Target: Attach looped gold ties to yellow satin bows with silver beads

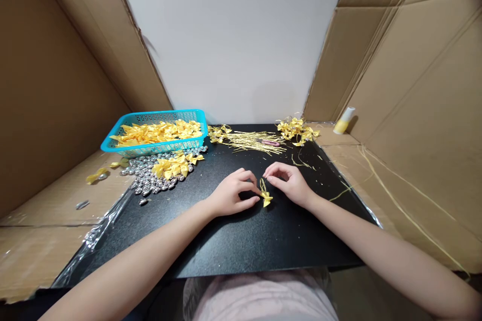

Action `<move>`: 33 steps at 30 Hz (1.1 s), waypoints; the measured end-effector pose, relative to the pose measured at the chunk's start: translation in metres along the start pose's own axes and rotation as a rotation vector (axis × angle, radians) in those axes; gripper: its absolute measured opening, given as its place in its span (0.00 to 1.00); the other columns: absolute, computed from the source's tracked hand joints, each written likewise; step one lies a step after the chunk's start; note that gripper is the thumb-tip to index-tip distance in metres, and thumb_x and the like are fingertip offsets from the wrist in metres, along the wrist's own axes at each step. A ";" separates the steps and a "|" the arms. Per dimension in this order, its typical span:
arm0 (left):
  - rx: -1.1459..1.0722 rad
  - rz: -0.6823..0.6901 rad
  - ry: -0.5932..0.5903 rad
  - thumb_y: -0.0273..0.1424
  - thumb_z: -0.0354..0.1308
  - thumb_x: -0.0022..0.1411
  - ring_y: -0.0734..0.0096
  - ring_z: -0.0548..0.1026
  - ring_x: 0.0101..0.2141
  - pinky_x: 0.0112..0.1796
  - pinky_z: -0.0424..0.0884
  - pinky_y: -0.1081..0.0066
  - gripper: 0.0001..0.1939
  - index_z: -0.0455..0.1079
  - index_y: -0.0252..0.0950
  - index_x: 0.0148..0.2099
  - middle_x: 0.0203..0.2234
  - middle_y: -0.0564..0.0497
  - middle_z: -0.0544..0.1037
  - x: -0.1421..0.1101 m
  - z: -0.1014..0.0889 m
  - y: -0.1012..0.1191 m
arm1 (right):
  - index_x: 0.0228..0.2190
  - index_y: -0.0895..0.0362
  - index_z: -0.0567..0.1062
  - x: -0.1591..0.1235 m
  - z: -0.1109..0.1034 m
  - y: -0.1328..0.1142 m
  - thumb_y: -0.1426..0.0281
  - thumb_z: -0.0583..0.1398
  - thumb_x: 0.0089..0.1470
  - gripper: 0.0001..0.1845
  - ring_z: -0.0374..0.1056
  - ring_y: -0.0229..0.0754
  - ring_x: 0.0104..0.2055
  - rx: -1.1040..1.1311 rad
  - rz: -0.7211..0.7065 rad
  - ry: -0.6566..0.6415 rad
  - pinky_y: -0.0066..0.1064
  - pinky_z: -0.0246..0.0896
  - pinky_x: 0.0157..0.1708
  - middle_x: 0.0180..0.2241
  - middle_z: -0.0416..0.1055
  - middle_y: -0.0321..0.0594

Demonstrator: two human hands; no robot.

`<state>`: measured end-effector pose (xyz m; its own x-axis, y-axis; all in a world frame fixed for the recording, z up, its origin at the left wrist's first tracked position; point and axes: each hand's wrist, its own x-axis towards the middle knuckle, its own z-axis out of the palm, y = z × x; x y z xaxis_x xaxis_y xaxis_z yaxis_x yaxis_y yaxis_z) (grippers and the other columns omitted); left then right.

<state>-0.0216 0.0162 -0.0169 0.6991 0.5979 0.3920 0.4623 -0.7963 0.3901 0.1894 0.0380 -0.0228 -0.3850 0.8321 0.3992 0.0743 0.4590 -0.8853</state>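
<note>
A yellow ribbon bow (267,200) with a thin cord loop (262,183) lies on the black tabletop between my hands. My left hand (236,194) is on its left, fingers bent and the thumb apart from them. Its fingertips reach the edge of the bow. On the other side, my right hand (289,182) has its thumb and fingertips drawn together at the top of the loop. Whatever is in that pinch is too small to make out.
A blue basket (154,149) of yellow bows stands at back left. Before it lie silver beads (150,180) and loose bows (176,165). Behind my hands are cut cords (244,141), pink-handled snips (270,143) and looped bows (297,130). A thread cone (344,121) stands right.
</note>
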 end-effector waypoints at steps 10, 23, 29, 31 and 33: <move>-0.227 -0.405 0.193 0.32 0.64 0.53 0.74 0.66 0.26 0.29 0.61 0.74 0.08 0.68 0.36 0.31 0.24 0.55 0.72 0.006 0.012 0.014 | 0.25 0.55 0.72 -0.001 0.002 0.001 0.69 0.61 0.50 0.04 0.66 0.39 0.31 -0.007 0.004 0.010 0.33 0.63 0.34 0.27 0.70 0.37; -0.339 -0.533 0.184 0.25 0.59 0.52 0.76 0.70 0.26 0.30 0.63 0.75 0.05 0.73 0.35 0.34 0.25 0.55 0.78 0.010 0.021 0.017 | 0.25 0.56 0.72 0.000 0.000 -0.001 0.69 0.61 0.49 0.05 0.66 0.39 0.31 0.003 0.010 0.022 0.33 0.63 0.34 0.27 0.69 0.36; -0.230 -0.576 0.141 0.26 0.60 0.52 0.73 0.71 0.26 0.31 0.63 0.73 0.05 0.77 0.36 0.31 0.25 0.54 0.80 0.010 0.020 0.016 | 0.25 0.56 0.72 0.000 0.001 0.000 0.69 0.61 0.49 0.04 0.66 0.39 0.31 0.009 0.008 0.029 0.33 0.62 0.34 0.27 0.69 0.36; -0.207 -0.568 0.132 0.26 0.60 0.53 0.72 0.71 0.27 0.32 0.63 0.72 0.04 0.77 0.37 0.31 0.25 0.54 0.80 0.010 0.018 0.017 | 0.25 0.56 0.72 0.000 0.001 0.000 0.69 0.61 0.49 0.04 0.66 0.39 0.31 0.011 0.006 0.031 0.33 0.62 0.34 0.27 0.69 0.36; -0.175 -0.540 0.133 0.27 0.61 0.54 0.72 0.72 0.28 0.32 0.63 0.72 0.04 0.77 0.37 0.30 0.25 0.54 0.80 0.011 0.017 0.019 | 0.25 0.56 0.72 0.001 0.000 0.000 0.69 0.61 0.49 0.04 0.66 0.39 0.31 0.012 0.005 0.034 0.33 0.62 0.34 0.27 0.69 0.37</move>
<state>0.0042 0.0061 -0.0196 0.3096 0.9303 0.1967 0.6292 -0.3555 0.6912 0.1891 0.0387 -0.0228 -0.3532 0.8447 0.4022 0.0653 0.4511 -0.8901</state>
